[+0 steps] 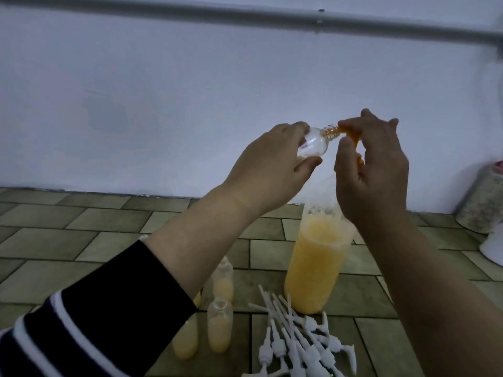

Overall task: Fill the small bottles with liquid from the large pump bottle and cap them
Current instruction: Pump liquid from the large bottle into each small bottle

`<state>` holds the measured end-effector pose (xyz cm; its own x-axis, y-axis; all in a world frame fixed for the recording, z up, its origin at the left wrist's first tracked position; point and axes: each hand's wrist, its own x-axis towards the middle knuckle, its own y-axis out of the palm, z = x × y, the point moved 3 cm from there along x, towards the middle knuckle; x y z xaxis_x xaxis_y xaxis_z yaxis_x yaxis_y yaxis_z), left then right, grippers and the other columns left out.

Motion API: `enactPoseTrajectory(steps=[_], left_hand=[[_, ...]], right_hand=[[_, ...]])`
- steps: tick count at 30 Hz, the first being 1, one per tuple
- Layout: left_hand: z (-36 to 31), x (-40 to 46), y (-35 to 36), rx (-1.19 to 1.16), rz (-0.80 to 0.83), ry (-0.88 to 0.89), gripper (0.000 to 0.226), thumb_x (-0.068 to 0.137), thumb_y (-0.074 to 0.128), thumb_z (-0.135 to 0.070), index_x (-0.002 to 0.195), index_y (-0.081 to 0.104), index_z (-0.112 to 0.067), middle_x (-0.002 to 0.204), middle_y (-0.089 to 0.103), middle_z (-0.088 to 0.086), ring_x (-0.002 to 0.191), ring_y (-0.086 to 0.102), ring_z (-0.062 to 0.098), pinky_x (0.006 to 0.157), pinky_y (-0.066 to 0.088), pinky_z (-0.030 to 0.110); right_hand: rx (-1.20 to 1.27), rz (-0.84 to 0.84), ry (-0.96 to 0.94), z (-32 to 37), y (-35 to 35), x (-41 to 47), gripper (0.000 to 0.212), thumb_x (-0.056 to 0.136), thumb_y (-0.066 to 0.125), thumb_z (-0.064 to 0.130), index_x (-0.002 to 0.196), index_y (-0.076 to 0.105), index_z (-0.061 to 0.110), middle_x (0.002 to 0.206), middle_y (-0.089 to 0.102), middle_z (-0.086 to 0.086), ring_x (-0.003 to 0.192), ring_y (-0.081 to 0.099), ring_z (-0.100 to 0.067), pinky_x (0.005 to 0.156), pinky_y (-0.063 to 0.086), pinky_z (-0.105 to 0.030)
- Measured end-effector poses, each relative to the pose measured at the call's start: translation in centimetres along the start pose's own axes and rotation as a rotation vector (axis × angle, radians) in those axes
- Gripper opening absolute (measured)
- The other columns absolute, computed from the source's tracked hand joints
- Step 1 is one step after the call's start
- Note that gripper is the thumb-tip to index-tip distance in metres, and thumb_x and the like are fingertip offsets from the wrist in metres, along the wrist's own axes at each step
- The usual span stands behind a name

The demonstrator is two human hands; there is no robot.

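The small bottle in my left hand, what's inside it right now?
The small bottle, held on its side by the left hand, looks mostly clear and empty. The orange nozzle under the right hand sits at its threaded neck. Fingers cover its base, so anything there is hidden.

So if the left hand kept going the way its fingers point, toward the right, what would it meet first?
Probably the right hand, which holds the orange nozzle at the mouth of the small bottle that the left hand holds. Depth is uncertain.
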<state>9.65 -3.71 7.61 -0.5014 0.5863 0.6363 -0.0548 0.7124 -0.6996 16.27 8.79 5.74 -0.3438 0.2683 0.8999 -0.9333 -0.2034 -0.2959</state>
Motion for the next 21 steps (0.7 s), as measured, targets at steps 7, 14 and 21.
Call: enactPoseTrajectory(steps=[7, 14, 21], left_hand=[[1.5, -0.3, 0.1, -0.187, 0.020, -0.097, 0.038, 0.088, 0.060, -0.036, 0.122, 0.050, -0.022, 0.113, 0.057, -0.010, 0.096, 0.053, 0.009, 0.083, 0.046, 0.024], [6.7, -2.0, 0.9, -0.333, 0.072, -0.368, 0.039, 0.085, 0.066, -0.036, 0.115, 0.045, -0.022, 0.108, 0.059, -0.011, 0.090, 0.056, 0.004, 0.071, 0.042, 0.014], [13.2, -4.5, 4.3, -0.251, 0.233, -0.600, 0.045, 0.076, 0.076, -0.034, 0.110, 0.052, -0.018, 0.106, 0.061, -0.003, 0.099, 0.059, 0.015, 0.079, 0.048, 0.029]], right_hand=[[-0.009, 0.048, 0.003, 0.5, -0.6, 0.1, 0.040, 0.094, 0.032, 0.030, 0.119, 0.056, 0.009, 0.121, 0.058, -0.008, 0.128, 0.043, -0.020, 0.117, 0.017, -0.039], [0.001, 0.111, 0.037, 0.8, -1.3, 0.0, 0.041, 0.096, 0.037, 0.029, 0.130, 0.052, 0.013, 0.135, 0.051, -0.003, 0.129, 0.038, -0.010, 0.113, 0.026, -0.046], [-0.017, 0.159, 0.052, 1.3, -2.0, -2.3, 0.049, 0.097, 0.042, 0.028, 0.144, 0.034, 0.024, 0.157, 0.021, 0.004, 0.141, 0.016, -0.003, 0.098, 0.009, 0.005]])
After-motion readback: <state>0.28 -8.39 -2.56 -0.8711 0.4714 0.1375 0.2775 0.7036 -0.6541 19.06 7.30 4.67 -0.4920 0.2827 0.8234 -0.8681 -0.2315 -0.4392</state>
